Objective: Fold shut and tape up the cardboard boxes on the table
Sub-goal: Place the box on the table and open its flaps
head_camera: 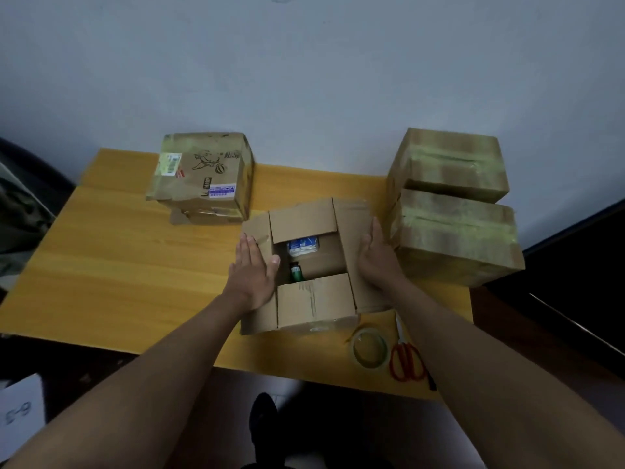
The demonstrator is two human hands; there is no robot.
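Open cardboard box point(313, 265), seen from the head camera at the centre of the yellow table point(118, 265), with far and near flaps folded in and 2 side flaps spread. Inside are seen a blue-and-white packet point(303, 246) and a green bottle point(296, 272). The left hand point(252, 270) is laid flat on the left flap; the right hand point(377, 257), fingers straight, is pressed against the right flap. 3 taped boxes are placed around: 1 far left point(203, 174), 2 at right point(446, 164) point(456, 236). A tape roll point(369, 347) and red scissors point(407, 362) lie near the front edge.
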